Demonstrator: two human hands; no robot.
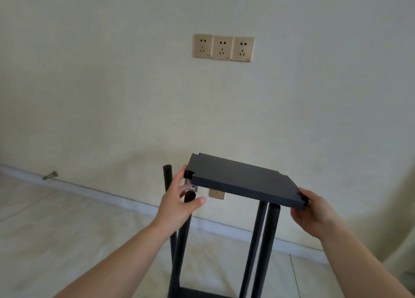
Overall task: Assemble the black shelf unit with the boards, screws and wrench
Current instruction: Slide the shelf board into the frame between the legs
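Observation:
A flat black shelf board (242,181) with notched corners hangs level above the tops of the upright black poles (265,241) of the shelf frame. My left hand (179,201) grips the board's near-left corner, fingers on the edge and thumb stretched out below. My right hand (314,214) holds the near-right corner from underneath. Two left poles (167,176) stand free of the board, their round tops showing beside my left hand. A lower black board (197,293) joins the poles at the bottom edge of the view.
A cream wall stands close behind the frame, with three gold sockets (223,48) high up and one low socket (216,194) behind the board. A white skirting runs along the tiled floor (67,230). A metal door stop (50,175) sticks out at the left.

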